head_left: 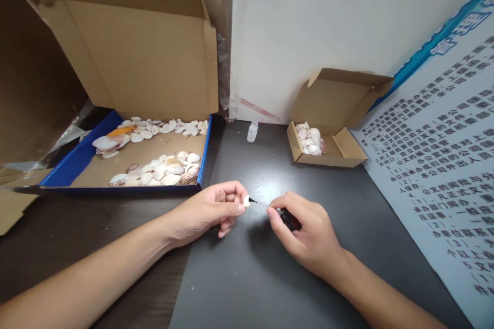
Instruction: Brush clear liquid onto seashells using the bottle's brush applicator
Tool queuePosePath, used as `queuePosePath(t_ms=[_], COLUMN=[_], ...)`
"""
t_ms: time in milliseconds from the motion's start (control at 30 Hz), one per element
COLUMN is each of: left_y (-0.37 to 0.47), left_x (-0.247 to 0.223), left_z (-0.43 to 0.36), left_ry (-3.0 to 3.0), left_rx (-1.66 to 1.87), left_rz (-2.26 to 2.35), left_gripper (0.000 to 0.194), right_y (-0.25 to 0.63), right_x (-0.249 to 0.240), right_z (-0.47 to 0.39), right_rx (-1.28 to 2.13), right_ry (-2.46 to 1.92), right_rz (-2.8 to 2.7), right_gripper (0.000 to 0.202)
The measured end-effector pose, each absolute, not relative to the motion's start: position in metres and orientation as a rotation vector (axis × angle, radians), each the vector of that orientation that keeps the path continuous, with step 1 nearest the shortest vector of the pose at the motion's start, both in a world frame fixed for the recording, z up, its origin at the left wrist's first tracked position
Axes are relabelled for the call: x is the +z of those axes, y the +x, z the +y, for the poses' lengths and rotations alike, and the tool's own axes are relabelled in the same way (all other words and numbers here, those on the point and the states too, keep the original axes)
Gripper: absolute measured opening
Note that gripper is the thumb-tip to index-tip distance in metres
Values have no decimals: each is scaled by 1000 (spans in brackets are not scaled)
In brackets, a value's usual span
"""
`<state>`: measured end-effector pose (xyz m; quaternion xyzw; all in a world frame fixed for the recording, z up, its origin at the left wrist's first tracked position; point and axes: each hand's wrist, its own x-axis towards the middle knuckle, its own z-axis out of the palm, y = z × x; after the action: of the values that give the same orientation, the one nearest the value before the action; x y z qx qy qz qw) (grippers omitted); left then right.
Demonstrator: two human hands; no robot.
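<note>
My left hand (223, 206) pinches a small white shell (246, 201) between thumb and fingertips, over the dark mat. From the right, my right hand (304, 226) grips a small thin brush (259, 203) with a dark tip and a pale, narrow stem. The brush tip meets the edge of the shell, or lies just beside it. Something black, perhaps the brush's handle or cap, is mostly hidden under my right fingers. Farther back on the mat stands a small white bottle (252, 132), upright.
At left, a blue-edged cardboard box (127, 157) with a raised lid holds rows of shells (165, 168). A smaller open carton (330, 160) at back right contains white shells (310, 139). A white wall stands behind; a printed sheet (436, 164) lies along the right.
</note>
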<state>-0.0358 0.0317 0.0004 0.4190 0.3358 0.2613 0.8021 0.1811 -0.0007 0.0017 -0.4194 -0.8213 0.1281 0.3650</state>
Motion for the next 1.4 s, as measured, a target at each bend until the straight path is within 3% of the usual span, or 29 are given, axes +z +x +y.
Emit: queuePosePath(t_ms=[1400], left_y=[-36], left_x=[2], left_z=[31], left_ry=[828], left_rx=[521], left_rz=[718], left_gripper=[26], right_y=[184], right_x=[2], right_z=[2], right_rx=[341], right_ry=[-1106], right_rz=[-2200], right_gripper=[18])
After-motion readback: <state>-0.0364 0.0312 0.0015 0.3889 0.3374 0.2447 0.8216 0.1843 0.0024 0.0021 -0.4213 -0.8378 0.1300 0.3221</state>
